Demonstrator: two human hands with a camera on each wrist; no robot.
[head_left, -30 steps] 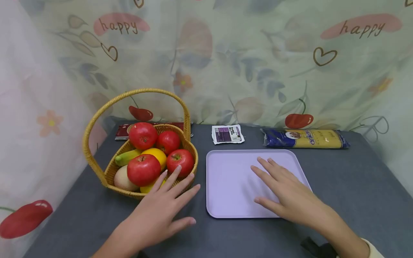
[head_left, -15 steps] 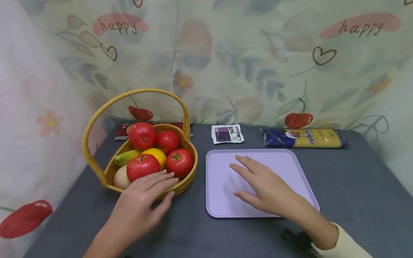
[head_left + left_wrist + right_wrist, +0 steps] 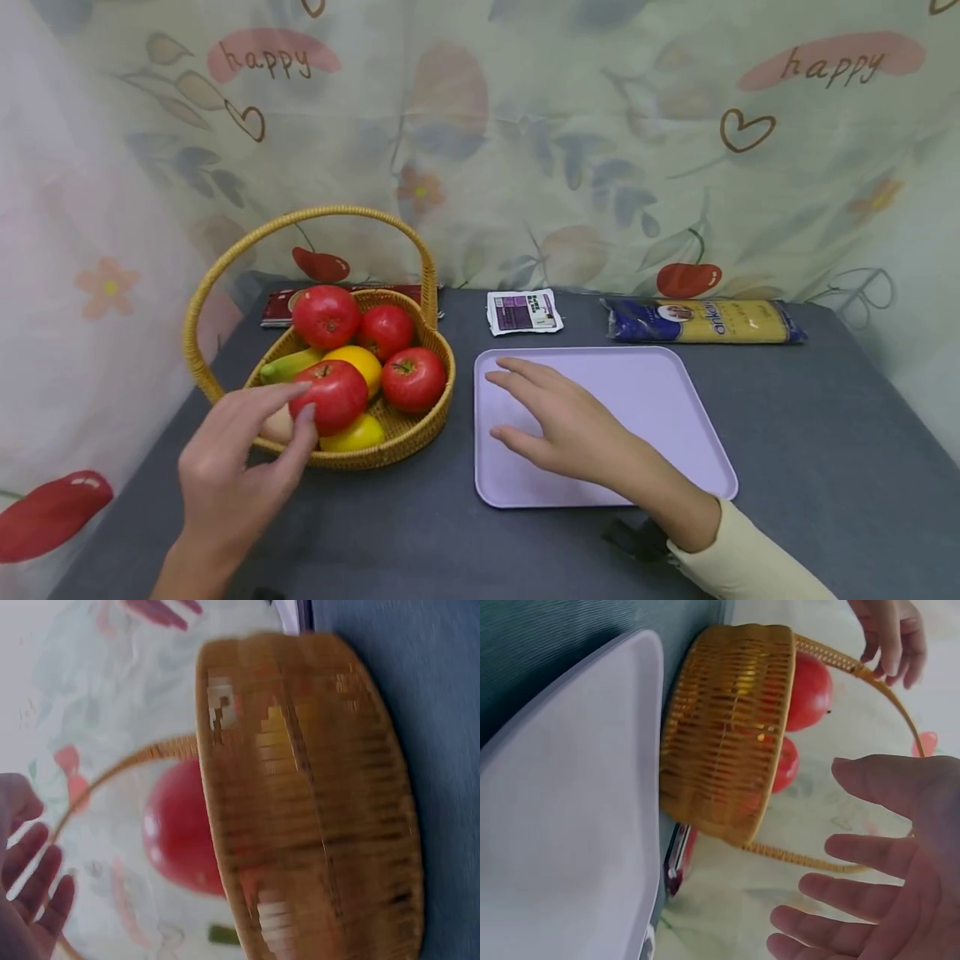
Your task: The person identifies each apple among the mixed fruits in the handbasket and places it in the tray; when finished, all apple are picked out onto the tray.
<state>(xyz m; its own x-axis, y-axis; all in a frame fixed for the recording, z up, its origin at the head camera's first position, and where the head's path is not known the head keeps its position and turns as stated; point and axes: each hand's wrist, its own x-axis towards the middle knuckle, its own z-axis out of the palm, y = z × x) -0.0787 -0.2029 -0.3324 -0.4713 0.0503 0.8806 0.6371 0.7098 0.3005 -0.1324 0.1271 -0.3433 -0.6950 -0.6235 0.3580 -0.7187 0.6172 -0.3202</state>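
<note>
My left hand (image 3: 225, 467) hovers at the front left of a wicker basket (image 3: 416, 433), thumb and fingers apart with nothing between them. Beyond its fingertips lies a red apple (image 3: 341, 398); a pale round fruit (image 3: 277, 427) is partly hidden behind the hand. Several red apples, a yellow lemon (image 3: 352, 435), a rounder yellow fruit (image 3: 358, 367) and a greenish banana (image 3: 288, 367) fill the basket. Over the left half of a lilac tray (image 3: 660, 408), my right hand (image 3: 566, 425) is held with spread fingers, holding nothing. The right wrist view shows that hand (image 3: 885, 885) raised above the tray.
At the back lie a small white-and-purple packet (image 3: 525, 312) and a long blue-and-yellow pack (image 3: 705, 322). A dark red packet (image 3: 276, 308) sits behind the basket, whose tall handle (image 3: 337, 210) arches over the fruit. A printed curtain (image 3: 480, 167) hangs behind the table.
My left hand has moved left from the basket's front right to its front left, its fingers bending. My right hand has shifted left over the tray. Basket and fruit have stayed put.
</note>
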